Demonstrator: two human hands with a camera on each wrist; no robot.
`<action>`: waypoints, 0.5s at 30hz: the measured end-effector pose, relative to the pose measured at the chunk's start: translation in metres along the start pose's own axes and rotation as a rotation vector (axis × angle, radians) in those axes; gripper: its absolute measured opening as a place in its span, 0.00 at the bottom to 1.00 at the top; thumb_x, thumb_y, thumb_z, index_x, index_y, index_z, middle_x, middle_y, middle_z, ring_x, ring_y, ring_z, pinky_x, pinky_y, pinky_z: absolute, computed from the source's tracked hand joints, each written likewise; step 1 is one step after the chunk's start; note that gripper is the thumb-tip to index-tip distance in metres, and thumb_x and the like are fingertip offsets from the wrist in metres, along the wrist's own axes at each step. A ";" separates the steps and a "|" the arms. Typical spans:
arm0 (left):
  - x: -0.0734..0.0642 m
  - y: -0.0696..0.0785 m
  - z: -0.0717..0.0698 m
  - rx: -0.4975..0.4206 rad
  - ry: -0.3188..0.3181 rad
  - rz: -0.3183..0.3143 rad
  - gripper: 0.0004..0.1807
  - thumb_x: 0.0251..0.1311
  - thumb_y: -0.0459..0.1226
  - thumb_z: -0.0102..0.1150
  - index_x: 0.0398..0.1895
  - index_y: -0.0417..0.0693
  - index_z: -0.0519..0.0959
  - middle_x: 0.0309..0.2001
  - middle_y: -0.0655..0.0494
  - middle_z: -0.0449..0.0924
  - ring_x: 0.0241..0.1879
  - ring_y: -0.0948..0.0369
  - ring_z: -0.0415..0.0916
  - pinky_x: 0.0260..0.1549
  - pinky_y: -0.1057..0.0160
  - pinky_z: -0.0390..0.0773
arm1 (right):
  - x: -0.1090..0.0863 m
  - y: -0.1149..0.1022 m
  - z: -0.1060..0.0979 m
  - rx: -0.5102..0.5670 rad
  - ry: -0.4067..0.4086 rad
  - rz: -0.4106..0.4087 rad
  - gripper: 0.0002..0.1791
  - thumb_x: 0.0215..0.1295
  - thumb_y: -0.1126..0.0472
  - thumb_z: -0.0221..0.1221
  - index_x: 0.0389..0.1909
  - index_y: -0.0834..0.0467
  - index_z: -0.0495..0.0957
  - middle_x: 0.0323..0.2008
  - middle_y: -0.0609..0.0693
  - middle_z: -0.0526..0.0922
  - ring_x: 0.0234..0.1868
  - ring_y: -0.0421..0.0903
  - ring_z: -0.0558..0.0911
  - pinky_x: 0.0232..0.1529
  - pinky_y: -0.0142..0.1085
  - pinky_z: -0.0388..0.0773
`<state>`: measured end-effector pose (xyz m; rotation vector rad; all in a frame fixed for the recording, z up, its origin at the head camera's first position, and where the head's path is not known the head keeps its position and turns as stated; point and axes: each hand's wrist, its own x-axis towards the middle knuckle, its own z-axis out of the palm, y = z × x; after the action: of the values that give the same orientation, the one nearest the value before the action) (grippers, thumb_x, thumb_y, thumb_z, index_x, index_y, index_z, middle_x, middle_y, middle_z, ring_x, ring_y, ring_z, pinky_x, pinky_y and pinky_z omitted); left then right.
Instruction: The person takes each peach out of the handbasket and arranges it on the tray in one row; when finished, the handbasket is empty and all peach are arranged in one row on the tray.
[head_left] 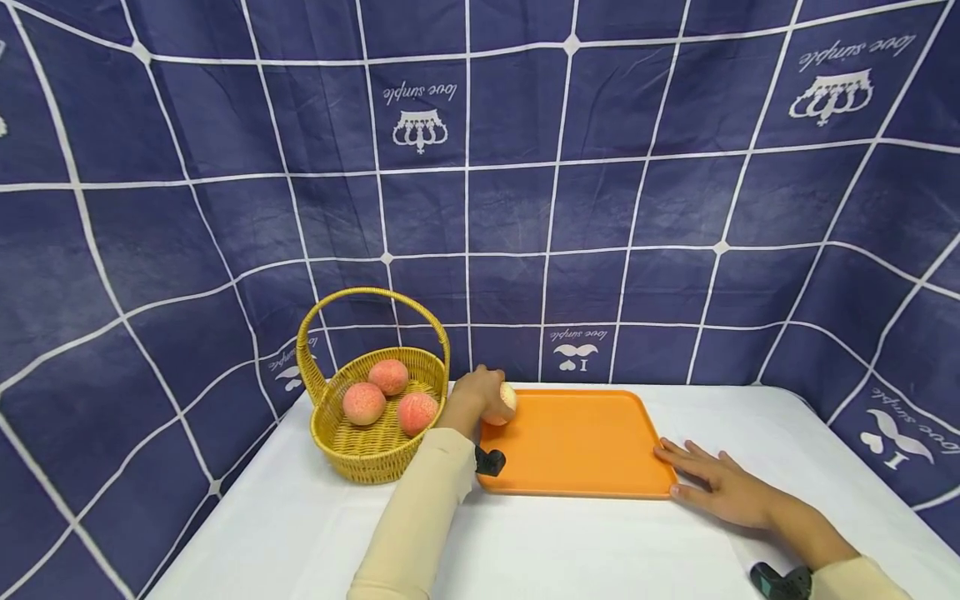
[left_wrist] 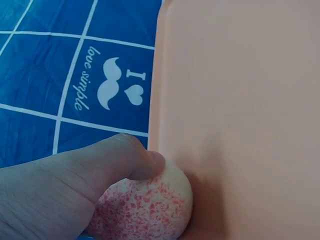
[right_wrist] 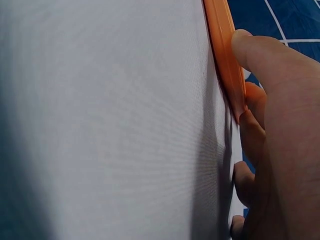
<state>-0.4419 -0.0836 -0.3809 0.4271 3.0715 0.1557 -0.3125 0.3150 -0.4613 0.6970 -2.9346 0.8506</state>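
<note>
My left hand (head_left: 477, 393) grips a pale peach with pink speckles (head_left: 506, 403) at the left end of an orange tray (head_left: 577, 450). In the left wrist view the thumb lies curved over the top of this peach (left_wrist: 155, 207); the other fingers are hidden behind it. At the tray's right edge rests my right hand (head_left: 723, 487), fingers spread and fairly straight. Its thumb (right_wrist: 250, 47) touches the tray's rim (right_wrist: 222, 45) in the right wrist view.
Left of the tray stands a yellow woven basket (head_left: 367, 468) with a tall arched handle, holding three pinkish peaches (head_left: 389, 377). Under everything is a white-covered table (head_left: 570, 550). A blue grid-patterned cloth (head_left: 510, 208) hangs behind it and at both sides.
</note>
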 end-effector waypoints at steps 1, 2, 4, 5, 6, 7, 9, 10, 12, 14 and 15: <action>0.001 0.000 0.000 0.007 -0.008 -0.008 0.37 0.45 0.54 0.74 0.61 0.52 0.78 0.49 0.46 0.74 0.45 0.48 0.77 0.46 0.50 0.79 | 0.000 0.000 0.000 0.001 0.002 -0.002 0.32 0.69 0.43 0.61 0.72 0.49 0.72 0.73 0.58 0.65 0.73 0.74 0.53 0.62 0.77 0.36; 0.001 0.000 0.000 0.009 -0.013 -0.015 0.37 0.45 0.54 0.74 0.60 0.52 0.78 0.49 0.45 0.75 0.45 0.48 0.77 0.46 0.50 0.79 | 0.000 0.000 0.001 -0.001 0.005 -0.005 0.32 0.69 0.43 0.61 0.71 0.49 0.72 0.73 0.59 0.65 0.73 0.74 0.53 0.62 0.77 0.36; 0.002 0.000 0.000 0.012 -0.019 -0.026 0.36 0.45 0.54 0.73 0.59 0.53 0.79 0.48 0.46 0.75 0.45 0.48 0.77 0.46 0.50 0.79 | 0.000 0.000 0.000 -0.006 0.007 -0.008 0.32 0.69 0.43 0.61 0.71 0.48 0.72 0.73 0.58 0.65 0.73 0.74 0.53 0.62 0.77 0.36; 0.003 -0.001 0.001 0.012 -0.023 -0.031 0.36 0.45 0.55 0.72 0.60 0.53 0.79 0.48 0.46 0.75 0.46 0.48 0.77 0.46 0.50 0.79 | 0.000 0.000 0.000 -0.007 0.007 -0.009 0.32 0.69 0.43 0.61 0.72 0.48 0.72 0.73 0.58 0.65 0.73 0.74 0.53 0.62 0.77 0.36; 0.004 -0.001 0.001 0.010 -0.025 -0.033 0.36 0.45 0.55 0.72 0.60 0.54 0.79 0.49 0.46 0.75 0.46 0.48 0.77 0.47 0.50 0.78 | 0.000 0.000 0.000 -0.007 0.005 -0.009 0.32 0.69 0.43 0.61 0.72 0.48 0.72 0.73 0.58 0.65 0.73 0.73 0.53 0.62 0.77 0.36; 0.004 -0.002 0.001 0.002 -0.022 -0.033 0.36 0.45 0.55 0.72 0.60 0.54 0.79 0.49 0.46 0.75 0.46 0.47 0.77 0.47 0.49 0.78 | 0.000 0.000 0.000 -0.011 0.003 -0.006 0.32 0.69 0.43 0.61 0.72 0.47 0.72 0.73 0.58 0.65 0.73 0.73 0.53 0.62 0.77 0.36; 0.003 -0.002 0.002 -0.009 -0.018 -0.032 0.36 0.46 0.56 0.71 0.61 0.55 0.78 0.50 0.47 0.75 0.47 0.47 0.77 0.47 0.49 0.78 | 0.000 0.000 0.000 -0.010 -0.001 0.000 0.32 0.69 0.43 0.61 0.72 0.47 0.71 0.73 0.58 0.65 0.73 0.73 0.53 0.62 0.77 0.35; 0.003 -0.002 0.002 -0.016 -0.012 -0.032 0.37 0.46 0.56 0.72 0.61 0.55 0.78 0.51 0.47 0.75 0.47 0.47 0.77 0.47 0.49 0.78 | 0.000 0.000 -0.001 -0.009 -0.004 0.003 0.33 0.69 0.42 0.61 0.72 0.47 0.71 0.73 0.58 0.65 0.73 0.73 0.53 0.62 0.76 0.35; 0.002 -0.003 0.003 -0.035 0.003 -0.026 0.37 0.47 0.56 0.72 0.62 0.55 0.77 0.50 0.48 0.75 0.46 0.48 0.77 0.47 0.48 0.78 | 0.000 0.000 -0.001 -0.006 -0.003 0.003 0.33 0.69 0.42 0.61 0.72 0.48 0.71 0.73 0.58 0.65 0.73 0.74 0.53 0.62 0.76 0.35; -0.001 -0.004 0.003 -0.064 0.014 -0.018 0.38 0.47 0.55 0.74 0.63 0.56 0.76 0.50 0.48 0.74 0.46 0.48 0.77 0.46 0.48 0.78 | 0.000 0.000 -0.001 0.000 0.001 0.004 0.33 0.69 0.42 0.61 0.72 0.48 0.71 0.73 0.58 0.65 0.73 0.74 0.53 0.62 0.76 0.35; -0.002 -0.004 0.003 -0.082 0.020 -0.013 0.38 0.46 0.55 0.75 0.63 0.56 0.75 0.51 0.48 0.74 0.45 0.48 0.77 0.46 0.48 0.77 | 0.000 0.000 -0.001 -0.003 0.003 0.005 0.33 0.69 0.42 0.61 0.72 0.47 0.72 0.73 0.58 0.65 0.73 0.73 0.53 0.62 0.76 0.35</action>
<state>-0.4414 -0.0877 -0.3845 0.4037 3.0728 0.2861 -0.3123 0.3160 -0.4605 0.6877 -2.9352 0.8465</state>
